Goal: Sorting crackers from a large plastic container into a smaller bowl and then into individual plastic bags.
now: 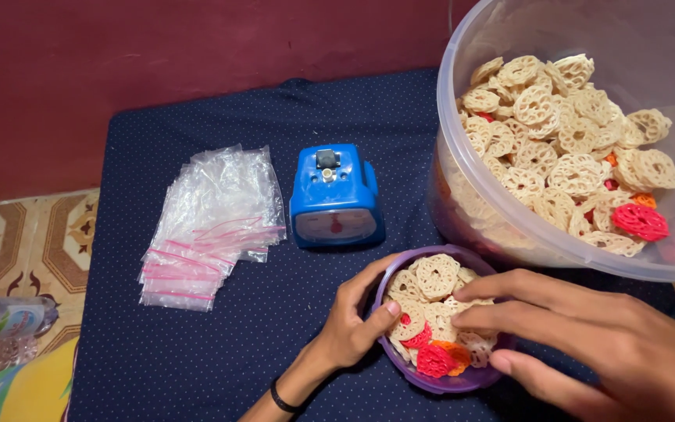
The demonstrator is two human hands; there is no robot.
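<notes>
A small purple bowl (400, 269) sits near the front of a dark blue dotted cloth (220, 344). It holds lattice-shaped crackers (437, 275), mostly beige with a few red and orange ones. My left hand (353, 320) grips the bowl's left rim, thumb on the inside edge. My right hand (587, 336) lies flat over the bowl's right side, fingertips resting on the crackers. A black band circles my left wrist.
A large clear plastic tub (462, 86) full of the same crackers stands at the back right. A small blue weighing scale (336, 197) sits mid-cloth, with a stack of clear zip bags (216, 223) to its left. A plastic bottle (1, 328) lies on the patterned floor at far left.
</notes>
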